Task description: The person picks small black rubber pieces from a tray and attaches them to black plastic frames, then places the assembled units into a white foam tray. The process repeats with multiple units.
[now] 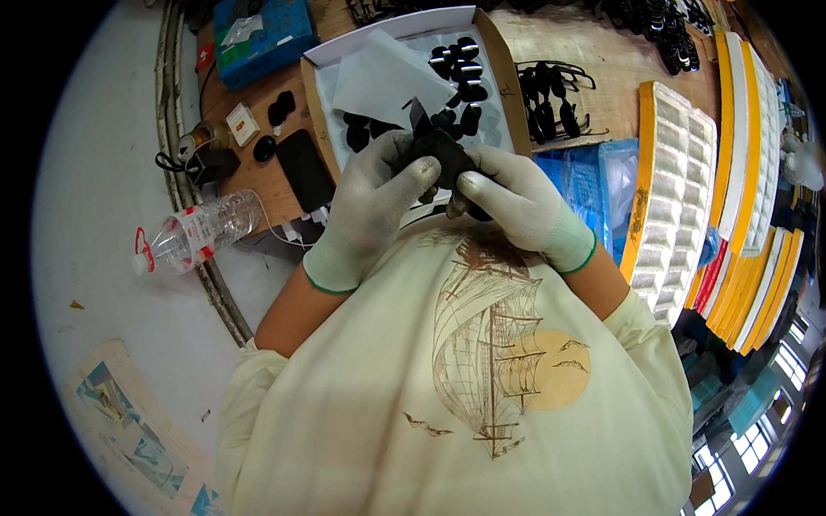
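Both my hands wear whitish knit gloves with green cuffs and meet in front of my chest. My left hand (379,193) pinches a bunched black cloth (446,158), its thumb pressed on the near side. From the other side my right hand (520,202) grips the same cloth, thumb and fingers closed. A corner of the cloth sticks up above the fingers; whether something is wrapped inside is hidden. Just beyond my hands stands a shallow cardboard box (506,82) lined with white, holding several dark sunglass lenses (469,70) and a sheet of white paper (379,76).
Black glasses frames (551,99) lie right of the box. White trays with yellow edges (675,198) stand at the right, beside blue plastic packaging (594,185). On the left are a black phone (305,170), a small white box (243,125), a plastic bottle (198,230) and a blue box (262,43).
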`<move>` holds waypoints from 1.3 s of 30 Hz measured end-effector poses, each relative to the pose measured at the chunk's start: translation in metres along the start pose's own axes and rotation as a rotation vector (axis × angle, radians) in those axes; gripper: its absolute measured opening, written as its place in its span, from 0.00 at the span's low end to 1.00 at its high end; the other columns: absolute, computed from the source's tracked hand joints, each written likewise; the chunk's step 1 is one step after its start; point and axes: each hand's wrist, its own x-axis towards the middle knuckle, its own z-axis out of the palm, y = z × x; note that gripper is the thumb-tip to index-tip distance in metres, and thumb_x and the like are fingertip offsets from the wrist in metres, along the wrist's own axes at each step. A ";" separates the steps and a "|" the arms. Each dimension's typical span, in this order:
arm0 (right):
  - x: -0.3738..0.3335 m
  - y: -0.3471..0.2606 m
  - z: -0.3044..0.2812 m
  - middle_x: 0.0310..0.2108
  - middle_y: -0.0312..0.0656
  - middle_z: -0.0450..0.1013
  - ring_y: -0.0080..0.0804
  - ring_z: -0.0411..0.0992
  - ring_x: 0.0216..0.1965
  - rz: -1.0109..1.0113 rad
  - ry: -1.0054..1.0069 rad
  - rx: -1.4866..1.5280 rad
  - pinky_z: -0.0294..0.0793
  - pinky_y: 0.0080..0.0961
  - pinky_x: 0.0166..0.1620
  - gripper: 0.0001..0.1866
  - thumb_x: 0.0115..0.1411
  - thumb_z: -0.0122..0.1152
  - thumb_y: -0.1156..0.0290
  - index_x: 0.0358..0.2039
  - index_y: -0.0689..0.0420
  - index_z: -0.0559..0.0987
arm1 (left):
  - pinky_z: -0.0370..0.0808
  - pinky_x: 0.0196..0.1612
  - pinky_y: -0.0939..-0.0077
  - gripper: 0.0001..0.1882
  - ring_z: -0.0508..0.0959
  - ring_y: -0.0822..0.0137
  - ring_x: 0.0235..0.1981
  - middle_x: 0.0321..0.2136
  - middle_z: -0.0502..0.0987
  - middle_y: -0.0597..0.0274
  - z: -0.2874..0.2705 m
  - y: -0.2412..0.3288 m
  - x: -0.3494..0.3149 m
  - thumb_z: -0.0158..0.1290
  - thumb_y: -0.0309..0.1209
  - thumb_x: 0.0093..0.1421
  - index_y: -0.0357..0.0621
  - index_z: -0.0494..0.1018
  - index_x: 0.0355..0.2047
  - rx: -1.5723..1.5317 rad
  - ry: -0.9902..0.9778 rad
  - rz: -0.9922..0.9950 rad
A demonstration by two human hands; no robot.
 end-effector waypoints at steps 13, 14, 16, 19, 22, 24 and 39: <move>-0.010 -0.004 0.012 0.27 0.39 0.75 0.22 0.73 0.31 -0.042 0.131 0.046 0.73 0.24 0.39 0.12 0.68 0.50 0.69 0.38 0.66 0.77 | 0.74 0.41 0.77 0.16 0.76 0.73 0.35 0.34 0.80 0.60 0.012 -0.003 -0.002 0.56 0.35 0.65 0.30 0.75 0.42 0.249 0.106 0.122; -0.011 -0.005 0.012 0.27 0.39 0.75 0.23 0.73 0.31 -0.030 0.135 0.036 0.73 0.24 0.39 0.12 0.67 0.50 0.69 0.38 0.66 0.77 | 0.74 0.41 0.78 0.16 0.76 0.74 0.34 0.33 0.80 0.60 0.014 -0.001 -0.004 0.56 0.35 0.65 0.30 0.75 0.41 0.317 0.127 0.143; -0.013 -0.007 0.011 0.27 0.40 0.76 0.24 0.74 0.31 -0.030 0.123 0.021 0.73 0.25 0.39 0.11 0.67 0.50 0.70 0.38 0.65 0.77 | 0.74 0.40 0.78 0.15 0.76 0.75 0.34 0.32 0.80 0.60 0.018 0.000 -0.006 0.55 0.34 0.66 0.31 0.76 0.40 0.341 0.149 0.155; -0.015 -0.008 0.007 0.28 0.42 0.77 0.27 0.74 0.31 -0.073 0.091 -0.047 0.74 0.27 0.39 0.11 0.67 0.50 0.71 0.38 0.65 0.76 | 0.73 0.38 0.79 0.14 0.75 0.76 0.33 0.32 0.80 0.60 0.018 0.000 -0.008 0.55 0.34 0.66 0.31 0.76 0.40 0.362 0.162 0.160; -0.013 -0.010 0.003 0.29 0.44 0.78 0.29 0.75 0.32 -0.075 0.065 -0.124 0.74 0.28 0.40 0.10 0.67 0.50 0.71 0.39 0.65 0.76 | 0.73 0.38 0.79 0.14 0.75 0.76 0.33 0.31 0.80 0.61 0.017 -0.002 -0.006 0.55 0.34 0.65 0.32 0.77 0.40 0.393 0.175 0.170; -0.013 -0.009 0.003 0.29 0.45 0.78 0.30 0.76 0.32 -0.064 0.068 -0.139 0.74 0.28 0.40 0.11 0.66 0.50 0.71 0.39 0.66 0.76 | 0.71 0.36 0.80 0.14 0.74 0.78 0.31 0.30 0.80 0.62 0.017 -0.006 -0.003 0.55 0.34 0.65 0.32 0.77 0.39 0.386 0.183 0.173; -0.014 -0.004 -0.001 0.25 0.36 0.74 0.19 0.70 0.27 0.035 -0.021 0.154 0.71 0.20 0.33 0.11 0.66 0.53 0.68 0.37 0.63 0.77 | 0.74 0.38 0.83 0.15 0.76 0.76 0.34 0.35 0.78 0.60 0.007 -0.001 -0.008 0.56 0.30 0.64 0.32 0.72 0.47 -0.152 -0.089 0.005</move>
